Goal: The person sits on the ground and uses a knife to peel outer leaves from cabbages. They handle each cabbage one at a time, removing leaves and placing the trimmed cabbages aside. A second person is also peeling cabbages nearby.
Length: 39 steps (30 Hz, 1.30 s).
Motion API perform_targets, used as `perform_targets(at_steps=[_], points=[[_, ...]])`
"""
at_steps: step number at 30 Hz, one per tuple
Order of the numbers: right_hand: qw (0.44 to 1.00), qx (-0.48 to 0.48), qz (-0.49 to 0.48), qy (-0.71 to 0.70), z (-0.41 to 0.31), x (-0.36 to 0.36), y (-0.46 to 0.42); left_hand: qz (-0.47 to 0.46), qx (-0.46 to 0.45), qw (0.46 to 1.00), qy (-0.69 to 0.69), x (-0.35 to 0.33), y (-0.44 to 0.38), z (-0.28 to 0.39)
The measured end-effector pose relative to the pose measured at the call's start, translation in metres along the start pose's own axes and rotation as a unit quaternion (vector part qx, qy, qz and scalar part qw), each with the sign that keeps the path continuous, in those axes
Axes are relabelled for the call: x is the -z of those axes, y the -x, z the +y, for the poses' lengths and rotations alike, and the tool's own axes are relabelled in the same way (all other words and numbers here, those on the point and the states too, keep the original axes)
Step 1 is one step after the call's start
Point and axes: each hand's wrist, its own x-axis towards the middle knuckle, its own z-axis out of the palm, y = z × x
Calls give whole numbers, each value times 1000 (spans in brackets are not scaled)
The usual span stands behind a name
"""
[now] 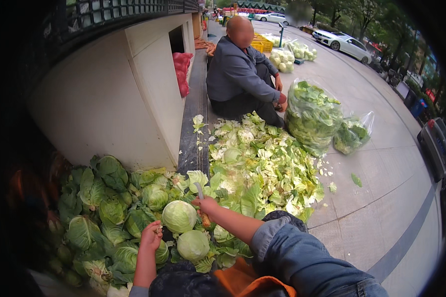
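Observation:
My right hand [207, 206] grips a knife by its wooden handle [206, 220]. The knife's curved metal blade [199, 190] points up and away from me. Just left of that hand rests a trimmed pale-green cabbage [179, 216], with a second round cabbage [193, 245] below it. My left hand [152, 235] is beside the first cabbage, its fingers curled around a small pale scrap [158, 229], too small to identify. Untrimmed cabbages with dark outer leaves [85, 234] are heaped on the left.
Loose cabbage leaves [264, 163] cover the pavement ahead. A person [238, 70] sits beyond them, next to a large clear bag of leaves [312, 117] and a smaller bag [352, 133]. A pale wall [107, 92] stands at left. Yellow crates [262, 42] are farther back.

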Motion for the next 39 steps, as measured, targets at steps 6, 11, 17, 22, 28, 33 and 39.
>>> perform_targets(at_steps=[6,11,17,22,28,33,39], points=[[985,81,5,-151,-85,45,23,-155,-39,922,-353,-180,78,89],[955,146,61,-251,-101,96,35,-101,-396,489,-771,-275,92,172],[906,136,120,-382,-111,136,31,-83,-553,463,-688,-366,140,207],[884,154,116,-427,-105,188,5,-133,-481,404,-767,-322,117,115],[889,145,146,-408,-83,175,26,-187,-201,340,-899,-187,23,53],[919,163,99,-345,-89,171,57,-255,-116,299,-912,-181,23,53],[907,174,97,-372,-74,156,32,-240,-56,360,-900,-149,39,65]])
